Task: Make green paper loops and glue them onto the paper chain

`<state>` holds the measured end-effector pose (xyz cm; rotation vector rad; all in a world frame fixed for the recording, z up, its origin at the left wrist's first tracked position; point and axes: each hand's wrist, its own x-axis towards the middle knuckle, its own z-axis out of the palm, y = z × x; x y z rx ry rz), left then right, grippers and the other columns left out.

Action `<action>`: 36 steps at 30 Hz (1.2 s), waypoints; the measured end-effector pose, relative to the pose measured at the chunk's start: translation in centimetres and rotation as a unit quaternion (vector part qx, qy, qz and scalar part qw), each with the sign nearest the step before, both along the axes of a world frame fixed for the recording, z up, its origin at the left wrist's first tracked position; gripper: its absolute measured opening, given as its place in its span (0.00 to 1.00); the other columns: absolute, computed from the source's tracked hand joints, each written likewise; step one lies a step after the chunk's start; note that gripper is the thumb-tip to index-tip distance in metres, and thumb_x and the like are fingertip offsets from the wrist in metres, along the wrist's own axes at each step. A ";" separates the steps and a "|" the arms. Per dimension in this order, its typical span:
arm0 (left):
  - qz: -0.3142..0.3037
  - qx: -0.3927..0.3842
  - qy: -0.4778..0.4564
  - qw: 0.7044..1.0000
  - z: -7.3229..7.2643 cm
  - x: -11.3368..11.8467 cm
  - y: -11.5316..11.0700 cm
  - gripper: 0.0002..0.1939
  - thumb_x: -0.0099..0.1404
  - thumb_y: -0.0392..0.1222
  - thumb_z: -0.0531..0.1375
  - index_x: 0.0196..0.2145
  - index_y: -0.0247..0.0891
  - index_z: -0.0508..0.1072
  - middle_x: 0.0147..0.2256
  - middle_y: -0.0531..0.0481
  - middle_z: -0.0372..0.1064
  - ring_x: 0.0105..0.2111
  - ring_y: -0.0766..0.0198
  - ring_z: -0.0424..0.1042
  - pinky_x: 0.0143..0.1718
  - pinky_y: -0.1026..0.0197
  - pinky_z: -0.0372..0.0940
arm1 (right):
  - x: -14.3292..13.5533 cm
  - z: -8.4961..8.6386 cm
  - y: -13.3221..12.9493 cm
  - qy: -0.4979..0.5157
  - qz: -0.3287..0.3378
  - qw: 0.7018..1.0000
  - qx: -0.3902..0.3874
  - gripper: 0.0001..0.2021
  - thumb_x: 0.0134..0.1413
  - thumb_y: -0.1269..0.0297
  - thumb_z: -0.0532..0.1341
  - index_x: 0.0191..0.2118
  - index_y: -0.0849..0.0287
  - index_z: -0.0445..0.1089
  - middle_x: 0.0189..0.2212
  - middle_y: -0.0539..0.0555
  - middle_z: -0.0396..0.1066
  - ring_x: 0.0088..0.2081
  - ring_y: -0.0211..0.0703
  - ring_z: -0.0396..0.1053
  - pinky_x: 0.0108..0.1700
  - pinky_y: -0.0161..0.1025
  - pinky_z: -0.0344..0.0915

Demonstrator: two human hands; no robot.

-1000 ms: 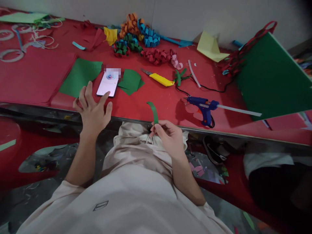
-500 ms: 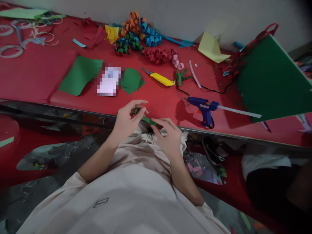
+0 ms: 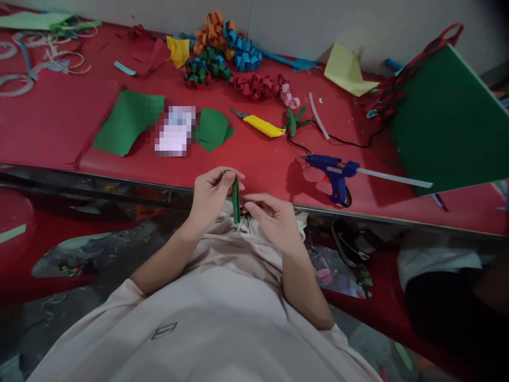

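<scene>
- Green paper strip [image 3: 236,201] is held near the front edge of the red tabletop [image 3: 262,159], above the person's lap, with its length hanging down.
- Its upper end is pinched between thumb and fingers of the left hand [image 3: 231,176].
- The right hand [image 3: 247,206] is held just beside the strip's lower part, fingers curled towards the thumb; whether anything is gripped there cannot be told.
- Beyond the hands, a phone [image 3: 175,131], partly blurred out, is laid between a large green sheet [image 3: 121,124] and smaller green pieces [image 3: 213,128].
- A yellow cutter [image 3: 263,126] is laid with its blade exposed, near some loose green strips [image 3: 293,123].
- To the right, a blue glue gun [image 3: 337,171] is seen with a pale glue stick [image 3: 393,178] set in its back.
- Farther back, coloured paper chains [image 3: 254,86] are heaped.
- At the far right, a green board [image 3: 449,122] is seen tilted; at the left, red sheets [image 3: 51,122] are stacked.
</scene>
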<state>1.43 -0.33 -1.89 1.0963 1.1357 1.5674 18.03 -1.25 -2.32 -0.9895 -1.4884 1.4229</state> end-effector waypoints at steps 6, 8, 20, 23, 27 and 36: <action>-0.046 0.015 0.074 0.996 0.9 0.1 -0.7 0.17 0.69 0.56 0.64 0.35 0.39 0.81 0.26 0.50 0.74 0.27 0.67 0.73 0.29 0.65 0.67 | -0.9 -0.1 0.1 0.042 0.014 0.998 -0.049 0.15 0.50 0.52 0.73 0.37 0.58 0.78 0.32 0.51 0.77 0.33 0.37 0.72 0.39 0.36 0.71; -0.053 -0.004 0.083 0.995 1.4 0.0 -1.0 0.15 0.66 0.55 0.66 0.40 0.39 0.81 0.27 0.51 0.74 0.28 0.67 0.73 0.30 0.65 0.68 | -1.1 -0.1 0.1 0.041 0.008 0.998 -0.051 0.15 0.49 0.53 0.73 0.37 0.58 0.77 0.31 0.50 0.76 0.32 0.37 0.71 0.37 0.35 0.70; -0.121 -0.027 0.118 0.985 1.3 -0.7 0.8 0.24 0.69 0.51 0.63 0.58 0.37 0.74 0.38 0.45 0.80 0.38 0.59 0.80 0.45 0.57 0.75 | -1.0 -0.6 0.7 -0.002 -0.089 0.996 0.001 0.13 0.59 0.53 0.63 0.42 0.57 0.73 0.35 0.52 0.76 0.34 0.38 0.71 0.37 0.35 0.69; -0.113 -0.001 0.191 0.975 1.2 0.5 3.1 0.19 0.69 0.46 0.63 0.54 0.37 0.76 0.36 0.46 0.80 0.37 0.59 0.80 0.40 0.61 0.73 | -0.3 -0.2 1.2 -0.116 -0.144 0.981 0.063 0.13 0.63 0.53 0.60 0.43 0.57 0.72 0.29 0.50 0.75 0.27 0.37 0.68 0.32 0.34 0.65; -0.072 0.064 0.332 0.938 0.8 1.9 6.3 0.11 0.67 0.45 0.63 0.43 0.37 0.79 0.35 0.48 0.79 0.36 0.60 0.79 0.40 0.62 0.70 | 0.9 0.8 2.6 -0.355 -0.196 0.898 0.172 0.12 0.66 0.56 0.60 0.33 0.56 0.73 0.27 0.52 0.73 0.29 0.41 0.68 0.33 0.37 0.62; -0.021 0.167 0.551 0.817 -0.5 2.0 2.7 0.16 0.71 0.40 0.58 0.54 0.39 0.73 0.52 0.39 0.68 0.53 0.52 0.69 0.54 0.50 0.66 | 1.7 0.2 5.0 -0.464 -0.173 0.824 0.274 0.14 0.64 0.66 0.60 0.54 0.54 0.71 0.48 0.62 0.69 0.52 0.57 0.65 0.37 0.43 0.69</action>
